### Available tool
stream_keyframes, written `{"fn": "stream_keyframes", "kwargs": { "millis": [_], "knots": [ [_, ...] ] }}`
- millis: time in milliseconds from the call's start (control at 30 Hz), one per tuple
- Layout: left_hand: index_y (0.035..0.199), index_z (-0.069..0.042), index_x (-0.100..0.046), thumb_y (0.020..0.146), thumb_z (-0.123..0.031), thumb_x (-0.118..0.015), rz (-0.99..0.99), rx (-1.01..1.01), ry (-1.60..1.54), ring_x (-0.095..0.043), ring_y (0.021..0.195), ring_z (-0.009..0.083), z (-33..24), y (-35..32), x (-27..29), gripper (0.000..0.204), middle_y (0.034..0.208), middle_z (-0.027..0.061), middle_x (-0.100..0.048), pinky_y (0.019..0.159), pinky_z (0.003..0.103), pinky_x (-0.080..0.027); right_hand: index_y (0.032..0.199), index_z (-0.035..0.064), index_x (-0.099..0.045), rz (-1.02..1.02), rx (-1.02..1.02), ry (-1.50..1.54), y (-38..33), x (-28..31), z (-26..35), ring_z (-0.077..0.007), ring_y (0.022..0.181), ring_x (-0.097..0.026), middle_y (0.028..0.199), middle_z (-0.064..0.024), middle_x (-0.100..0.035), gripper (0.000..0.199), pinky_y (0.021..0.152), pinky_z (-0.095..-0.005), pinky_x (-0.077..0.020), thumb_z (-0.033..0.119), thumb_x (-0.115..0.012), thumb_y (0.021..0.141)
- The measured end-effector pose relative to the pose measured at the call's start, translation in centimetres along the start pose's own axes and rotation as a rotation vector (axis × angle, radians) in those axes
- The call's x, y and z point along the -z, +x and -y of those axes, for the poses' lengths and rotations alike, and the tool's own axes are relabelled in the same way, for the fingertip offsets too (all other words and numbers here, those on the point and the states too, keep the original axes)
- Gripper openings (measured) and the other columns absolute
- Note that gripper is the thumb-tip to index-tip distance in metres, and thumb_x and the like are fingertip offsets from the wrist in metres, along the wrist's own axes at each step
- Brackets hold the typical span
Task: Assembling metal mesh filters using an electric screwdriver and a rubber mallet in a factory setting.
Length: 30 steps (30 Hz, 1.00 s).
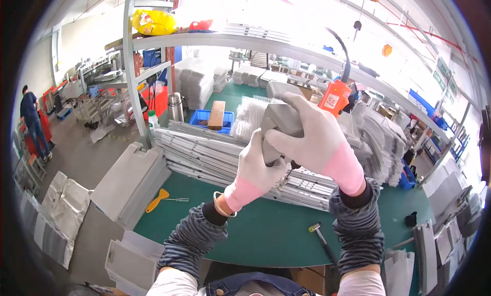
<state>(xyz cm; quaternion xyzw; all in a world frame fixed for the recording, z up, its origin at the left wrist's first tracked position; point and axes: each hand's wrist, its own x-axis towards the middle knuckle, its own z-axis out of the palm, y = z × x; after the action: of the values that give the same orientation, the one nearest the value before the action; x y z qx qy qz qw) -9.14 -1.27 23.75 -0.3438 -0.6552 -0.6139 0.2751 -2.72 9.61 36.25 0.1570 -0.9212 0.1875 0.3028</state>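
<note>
In white gloves with pink cuffs, both my hands are raised over the green workbench [245,239]. A grey, angular, box-like piece [283,118] is between them; its exact kind I cannot make out. My left hand [258,165] closes round its lower left side, the thumb pointing right. From the right, my right hand [312,135] wraps its upper and front side. Something small and dark shows just below the fingers. Behind the hands lies a stack of long, pale metal strips [204,147].
A yellow-handled screwdriver [157,200] and a small hammer [323,240] lie on the bench. Stacked grey panels [128,183] stand left. An orange device [335,97] hangs at right. A blue bin [199,117] and steel flask [175,107] stand behind. A person [33,119] is far left.
</note>
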Motion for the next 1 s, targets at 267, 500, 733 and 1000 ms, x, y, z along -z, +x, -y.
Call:
{"fn": "stream_keyframes", "kwargs": {
  "millis": [267, 500, 733, 1000],
  "knots": [
    [0.115, 0.000, -0.047, 0.067, -0.003, -0.070, -0.100, -0.044, 0.036, -0.067, 0.080, 0.0264, 1.7, -1.8, -1.7, 0.054, 0.091, 0.0155, -0.065, 0.073, 0.035, -0.053, 0.097, -0.0054, -0.062, -0.245, 0.070, 0.349, -2.0, -1.5, -4.5, -0.0079, 0.059, -0.044, 0.060, -0.0029, -0.050, 0.024, 0.054, -0.0283, -0.0378, 0.013, -0.049, 0.090],
    [0.112, 0.001, -0.047, 0.065, -0.005, -0.075, -0.111, -0.045, 0.112, -0.069, 0.080, 0.0246, 4.0, -4.2, -2.3, 0.055, 0.095, 0.0133, -0.065, 0.070, 0.033, -0.054, 0.101, -0.0054, -0.060, -0.301, 0.013, 0.619, -3.9, -4.2, -5.5, -0.0072, 0.060, -0.043, 0.062, -0.0008, -0.049, 0.024, 0.054, -0.0271, -0.0375, 0.012, -0.047, 0.091],
    [0.119, 0.004, -0.044, 0.063, -0.011, -0.082, -0.179, -0.188, 0.169, -0.069, 0.081, 0.0245, 6.2, -5.3, -3.3, 0.069, 0.098, 0.0126, -0.065, 0.069, 0.031, -0.054, 0.119, -0.0056, -0.057, -0.202, -0.074, 0.756, -4.7, -5.4, -6.5, -0.0077, 0.064, -0.050, 0.067, -0.0027, -0.055, 0.034, 0.059, -0.0243, -0.0436, 0.010, -0.046, 0.092],
    [0.121, 0.006, -0.042, 0.065, -0.010, -0.085, -0.254, -0.345, 0.210, -0.059, 0.088, 0.0322, 8.8, -6.4, -4.7, 0.073, 0.106, 0.0196, -0.055, 0.076, 0.039, -0.050, 0.118, -0.0018, -0.060, -0.226, 0.045, 0.679, -5.0, -7.6, -8.6, -0.0119, 0.074, -0.063, 0.085, -0.0120, -0.069, 0.034, 0.070, -0.0250, -0.0496, 0.013, -0.044, 0.092]
  ]
}}
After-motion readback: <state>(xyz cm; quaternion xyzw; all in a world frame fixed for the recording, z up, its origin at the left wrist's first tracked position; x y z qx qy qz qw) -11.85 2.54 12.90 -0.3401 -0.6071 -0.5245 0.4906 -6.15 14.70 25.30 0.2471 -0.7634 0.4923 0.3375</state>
